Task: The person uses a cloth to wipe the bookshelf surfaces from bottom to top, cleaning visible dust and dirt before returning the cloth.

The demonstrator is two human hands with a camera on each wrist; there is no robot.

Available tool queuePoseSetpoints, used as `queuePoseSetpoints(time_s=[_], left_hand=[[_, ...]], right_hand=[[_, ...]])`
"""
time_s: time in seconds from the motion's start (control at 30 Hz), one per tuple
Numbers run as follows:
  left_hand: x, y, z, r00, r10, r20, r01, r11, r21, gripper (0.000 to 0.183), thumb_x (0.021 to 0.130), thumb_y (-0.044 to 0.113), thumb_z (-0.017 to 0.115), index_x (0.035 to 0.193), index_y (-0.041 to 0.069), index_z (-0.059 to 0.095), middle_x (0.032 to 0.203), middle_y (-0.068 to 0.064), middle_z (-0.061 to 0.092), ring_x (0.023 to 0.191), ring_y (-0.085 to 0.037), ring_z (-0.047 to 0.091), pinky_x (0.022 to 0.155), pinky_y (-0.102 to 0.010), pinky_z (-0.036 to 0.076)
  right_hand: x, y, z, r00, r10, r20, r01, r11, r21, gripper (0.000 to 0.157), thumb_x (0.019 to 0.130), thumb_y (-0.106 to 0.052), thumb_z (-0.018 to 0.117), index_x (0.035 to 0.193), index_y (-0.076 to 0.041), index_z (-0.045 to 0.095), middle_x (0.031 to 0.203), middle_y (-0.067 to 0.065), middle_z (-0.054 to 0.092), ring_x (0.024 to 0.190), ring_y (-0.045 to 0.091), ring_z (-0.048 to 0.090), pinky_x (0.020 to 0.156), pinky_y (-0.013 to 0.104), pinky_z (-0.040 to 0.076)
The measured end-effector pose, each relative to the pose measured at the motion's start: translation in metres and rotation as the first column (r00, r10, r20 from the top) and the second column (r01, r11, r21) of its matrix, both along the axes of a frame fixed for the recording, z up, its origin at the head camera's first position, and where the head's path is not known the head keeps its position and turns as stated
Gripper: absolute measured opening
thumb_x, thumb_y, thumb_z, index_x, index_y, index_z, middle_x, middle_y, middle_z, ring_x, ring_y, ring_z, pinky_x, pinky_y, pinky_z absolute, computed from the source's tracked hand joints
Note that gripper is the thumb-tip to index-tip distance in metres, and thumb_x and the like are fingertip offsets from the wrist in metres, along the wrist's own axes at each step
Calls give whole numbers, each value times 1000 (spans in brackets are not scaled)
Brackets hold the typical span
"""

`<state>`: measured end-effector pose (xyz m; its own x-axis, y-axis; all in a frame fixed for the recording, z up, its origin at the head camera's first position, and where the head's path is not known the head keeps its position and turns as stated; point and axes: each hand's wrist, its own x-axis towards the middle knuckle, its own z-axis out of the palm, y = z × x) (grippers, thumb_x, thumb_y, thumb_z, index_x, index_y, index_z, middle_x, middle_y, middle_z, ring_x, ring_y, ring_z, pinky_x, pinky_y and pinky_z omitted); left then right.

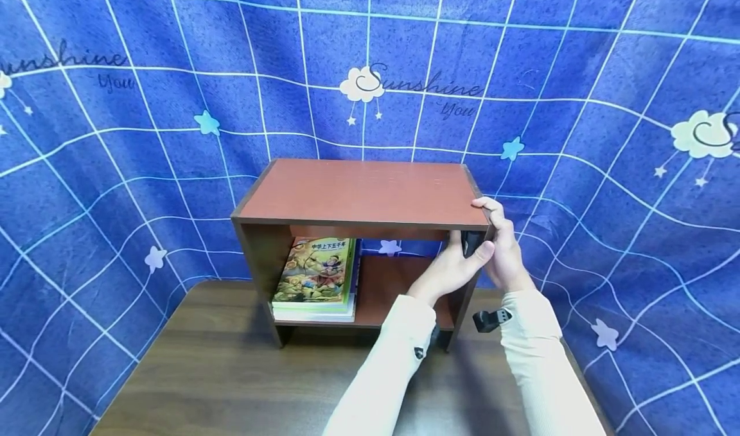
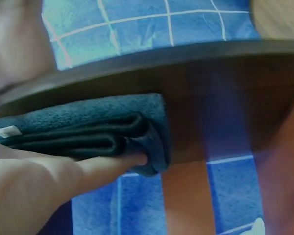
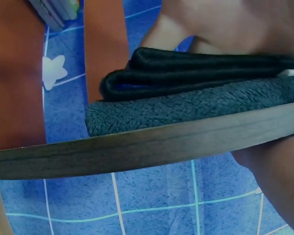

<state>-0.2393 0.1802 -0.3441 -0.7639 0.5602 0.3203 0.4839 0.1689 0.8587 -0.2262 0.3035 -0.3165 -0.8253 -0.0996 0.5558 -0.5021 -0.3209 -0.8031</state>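
Teal cloth point(image 3: 196, 98), one, folded, against the inner face of the right panel of the shelf unit point(image 1: 364, 195), centre right of the head view; left hand point(image 1: 451, 269), grip closed on the cloth; right hand point(image 1: 504, 250), grip curled over the unit's upper right corner; books point(image 1: 318, 272), at left within; table point(image 1: 208, 372), lower frame

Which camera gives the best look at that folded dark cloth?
The right wrist view: the folded dark cloth shows its folds and fuzzy layer, nearly unobstructed. The left wrist view shows these too, but the left hand covers part. The head view gives only a dark sliver.
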Motion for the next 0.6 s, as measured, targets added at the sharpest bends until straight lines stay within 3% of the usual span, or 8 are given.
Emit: queuePoseSetpoints(time_s=[0.17,0.4,0.6], left_hand=[[10,2,5,1000,-17,-20,17,1000,-16,102,75,83,27,149,27,-16,154,-15,12,133,-25,31,98,-36,38],[28,2,10,999,23,-38,-28,989,-147,109,73,85,22,148,17,-20,151,-27,1,139,-33,10,105,-44,27],[37,0,10,999,14,-31,-19,986,-163,106,76,83,24,146,21,-25,153,-23,-9,139,-37,3,104,-45,30]], right_hand=[[6,-4,4,999,-32,-2,32,999,7,32,102,-21,18,125,-12,39,129,5,44,113,19,44,95,28,37],[12,-14,15,981,-157,118,161,986,-31,37,101,-15,15,110,-22,50,118,-8,55,105,12,47,90,22,36],[13,-18,20,975,-190,111,196,980,-41,39,99,-11,14,108,-18,52,111,-5,56,98,11,49,87,21,38]])
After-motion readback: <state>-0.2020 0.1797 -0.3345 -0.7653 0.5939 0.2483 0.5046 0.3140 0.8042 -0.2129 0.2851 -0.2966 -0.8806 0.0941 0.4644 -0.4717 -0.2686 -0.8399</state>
